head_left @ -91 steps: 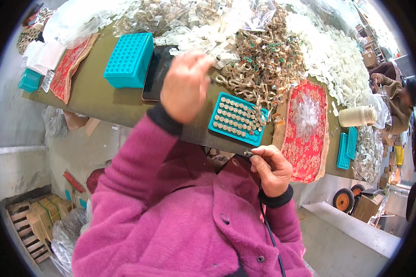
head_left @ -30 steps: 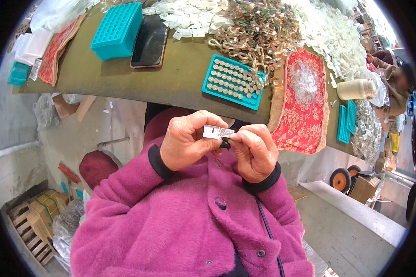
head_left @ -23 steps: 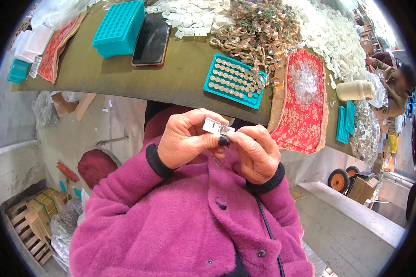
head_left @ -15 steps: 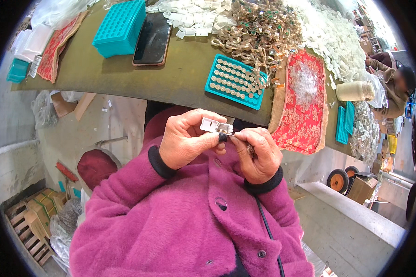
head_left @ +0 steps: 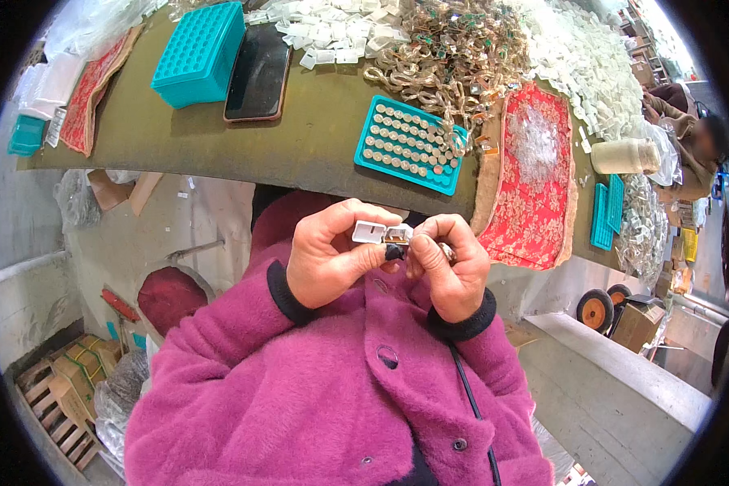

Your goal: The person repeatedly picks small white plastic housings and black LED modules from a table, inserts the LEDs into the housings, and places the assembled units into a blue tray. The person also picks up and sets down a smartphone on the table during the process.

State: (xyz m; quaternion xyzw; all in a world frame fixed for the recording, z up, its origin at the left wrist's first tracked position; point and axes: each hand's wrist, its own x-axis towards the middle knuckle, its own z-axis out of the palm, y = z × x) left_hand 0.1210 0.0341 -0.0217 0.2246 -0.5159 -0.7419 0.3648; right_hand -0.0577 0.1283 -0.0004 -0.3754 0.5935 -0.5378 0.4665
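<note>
A small white plastic case with its lid swung open is in front of my chest. My left hand pinches it between thumb and fingers. Metallic parts show inside the opened half, and something black lies beneath it. My right hand has thumb and forefinger closed at the case's right end. Part of a shiny brownish bundle, perhaps coiled wire, shows within my right fingers; most of it is hidden. Beyond my hands, a teal tray on the table carries rows of round silver button cells.
A pile of coiled clear-brown wires lies behind the tray, with white plastic pieces around it. A red patterned cloth is at right. A phone lies beside a teal box. A person sits far right.
My right thumb and fingers have shifted slightly at the case's right end. The case has tilted a little, and my left hand still grips it.
</note>
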